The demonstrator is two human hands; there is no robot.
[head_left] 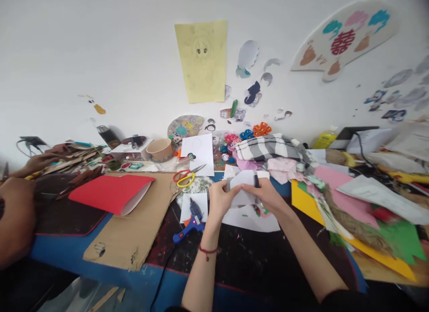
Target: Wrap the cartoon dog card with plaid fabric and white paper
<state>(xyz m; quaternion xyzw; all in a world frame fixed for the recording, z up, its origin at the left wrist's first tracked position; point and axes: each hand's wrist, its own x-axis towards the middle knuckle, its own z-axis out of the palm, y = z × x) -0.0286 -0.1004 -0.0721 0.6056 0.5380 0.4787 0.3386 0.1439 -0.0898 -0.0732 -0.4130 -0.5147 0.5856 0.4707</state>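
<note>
Between both hands is a small white-grey piece of paper or card (243, 196), with a dark strip at its right side; its exact kind is unclear. My left hand (220, 199) grips its left edge, thumb on the face nearest me. Closed on the opposite edge is my right hand (266, 196), its thumb pointing inward. Under them lies a white paper sheet (250, 221) with small green and red bits on it. To the left, a blue glue gun (193, 223) rests partly on a white paper square (203, 201). Scissors (186, 177) with red and yellow handles lie behind it.
A red folded card (112, 190) sits on brown cardboard (134, 231) at left. Beyond it, another person's hand (36, 163) is at the table. Coloured paper (355, 193) is piled at right; checked cloth (273, 147) and a tape roll (160, 149) stand behind.
</note>
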